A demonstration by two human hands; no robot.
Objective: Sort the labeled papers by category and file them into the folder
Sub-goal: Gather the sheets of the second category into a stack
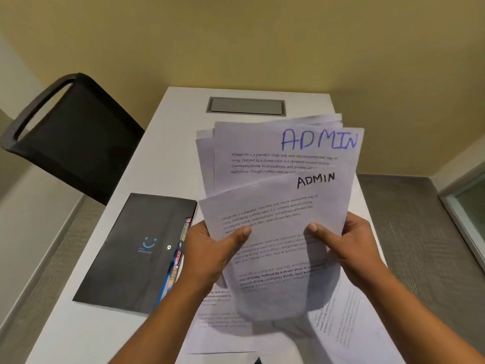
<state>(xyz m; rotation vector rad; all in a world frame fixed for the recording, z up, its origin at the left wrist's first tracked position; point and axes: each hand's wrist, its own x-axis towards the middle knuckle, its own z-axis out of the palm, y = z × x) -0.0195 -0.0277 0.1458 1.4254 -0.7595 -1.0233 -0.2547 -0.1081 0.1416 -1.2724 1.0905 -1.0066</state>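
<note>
**Two hands holding a fan of ADMIN sheets above the desk**

Through the head camera I am looking down at a white desk (162, 158). Both hands are gripping a loose fan of papers (275, 195), which is standing raised and tilted towards me, off the desk.

The left hand (210, 256) is pinching the fan's lower left edge. Its thumb (242, 232) is pressing on the front sheet, and its fingers are curling out of sight behind the paper. The right hand (353, 248) is gripping the lower right edge the same way, with its thumb (315, 228) lying across the front. The two thumbs are sitting near each other at about the same height.

The front sheet (265, 214) is showing "ADMIN" in black marker. The sheet behind it (262, 143) is rising higher and showing "ADMIN" in blue. The bottom of the fan is blurring.

More printed sheets (349, 319) are lying flat on the desk beneath the hands.

The black folder (131, 248) is lying closed on the desk just to the left of the left hand, apart from the held papers. A black chair (76, 132) is standing beyond it.
</note>
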